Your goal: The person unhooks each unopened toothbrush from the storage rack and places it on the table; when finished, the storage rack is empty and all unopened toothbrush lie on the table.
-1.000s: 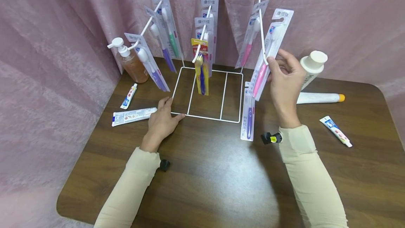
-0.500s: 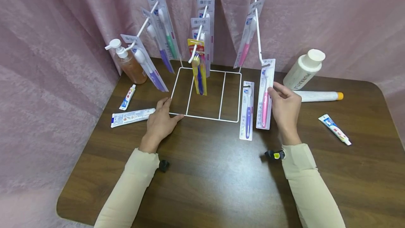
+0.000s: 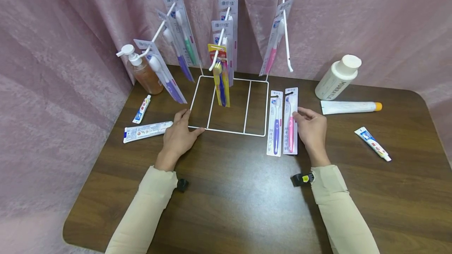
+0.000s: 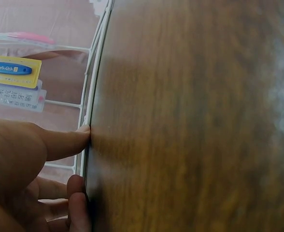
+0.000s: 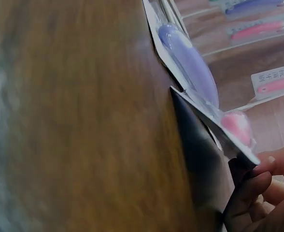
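My right hand [image 3: 310,128] pinches the right edge of a pink toothbrush pack [image 3: 290,122], which lies on the brown table just right of a purple toothbrush pack [image 3: 275,126]. In the right wrist view the pink pack [image 5: 236,128] is tilted, its held edge slightly off the wood, with my fingers [image 5: 258,186] curled under it and the purple pack [image 5: 190,63] beyond. My left hand [image 3: 180,128] rests flat on the front left corner of the white wire rack base [image 3: 229,131]. The left wrist view shows my thumb [image 4: 67,142] touching the wire [image 4: 96,72].
Several toothbrush packs hang on the rack's hooks, a yellow one [image 3: 220,75] in the middle; the front of the right hook [image 3: 287,38] is bare. A pump bottle [image 3: 144,71] and two toothpaste tubes [image 3: 147,130] lie left. A white bottle [image 3: 338,77] and two tubes [image 3: 349,107] lie right.
My right hand drew the pink toothbrush pack off the right hook and brought it down onto the table beside the purple pack. The left hand stayed on the rack base.
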The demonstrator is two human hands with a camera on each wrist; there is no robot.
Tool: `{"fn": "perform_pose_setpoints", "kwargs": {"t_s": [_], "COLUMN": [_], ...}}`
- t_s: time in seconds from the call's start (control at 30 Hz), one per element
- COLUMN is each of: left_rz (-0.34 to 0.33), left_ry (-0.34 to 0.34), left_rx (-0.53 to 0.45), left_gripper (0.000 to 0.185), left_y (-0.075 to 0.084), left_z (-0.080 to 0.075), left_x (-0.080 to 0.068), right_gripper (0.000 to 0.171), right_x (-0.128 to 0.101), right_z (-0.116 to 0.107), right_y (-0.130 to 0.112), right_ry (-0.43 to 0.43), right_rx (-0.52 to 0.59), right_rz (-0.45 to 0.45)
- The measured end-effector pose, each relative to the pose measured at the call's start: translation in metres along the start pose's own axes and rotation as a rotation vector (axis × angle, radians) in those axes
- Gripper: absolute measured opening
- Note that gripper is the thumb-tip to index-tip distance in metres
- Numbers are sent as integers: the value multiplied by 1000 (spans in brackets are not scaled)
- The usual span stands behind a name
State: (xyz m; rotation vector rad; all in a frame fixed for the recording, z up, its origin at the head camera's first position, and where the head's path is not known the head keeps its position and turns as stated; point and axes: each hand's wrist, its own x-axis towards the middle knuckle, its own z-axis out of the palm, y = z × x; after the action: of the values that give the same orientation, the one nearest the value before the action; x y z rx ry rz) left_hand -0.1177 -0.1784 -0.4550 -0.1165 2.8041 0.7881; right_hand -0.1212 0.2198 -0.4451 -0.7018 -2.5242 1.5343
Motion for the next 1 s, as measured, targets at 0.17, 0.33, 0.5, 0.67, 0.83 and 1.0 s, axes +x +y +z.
{"fn": "perform_pose_setpoints", "kwargs": {"t_s": [0.17,0.33,0.5,0.67,0.83,1.0], "left_rz": [1,2,1,3,1,1], "left_ry": [1,0,-1,-2,-4,-4], "left_rx": [4,-1,-3,1,6,12], "left_gripper": [95,95,95,95,95,96], "left_y": [-1,-2,-2,-1,-1,-2], "left_z": [1,1,1,1,1,1], "left_x": [1,1,1,1,2,2], "right_gripper": [35,35,34,34,33,32], "right_x": [-2,-2,-4,-4,-4,-5], "right_z": [-2,-2,-5,-5,-5,-5], "right_y": [0,-2,-4,-4,-2,-3], "right_ry": [-27,-35,-50,-48,-42,-67], "right_rx": [-44,-60,-106,-98,-85,-57], "right_rz": [18,53,49,46,47,53]}}
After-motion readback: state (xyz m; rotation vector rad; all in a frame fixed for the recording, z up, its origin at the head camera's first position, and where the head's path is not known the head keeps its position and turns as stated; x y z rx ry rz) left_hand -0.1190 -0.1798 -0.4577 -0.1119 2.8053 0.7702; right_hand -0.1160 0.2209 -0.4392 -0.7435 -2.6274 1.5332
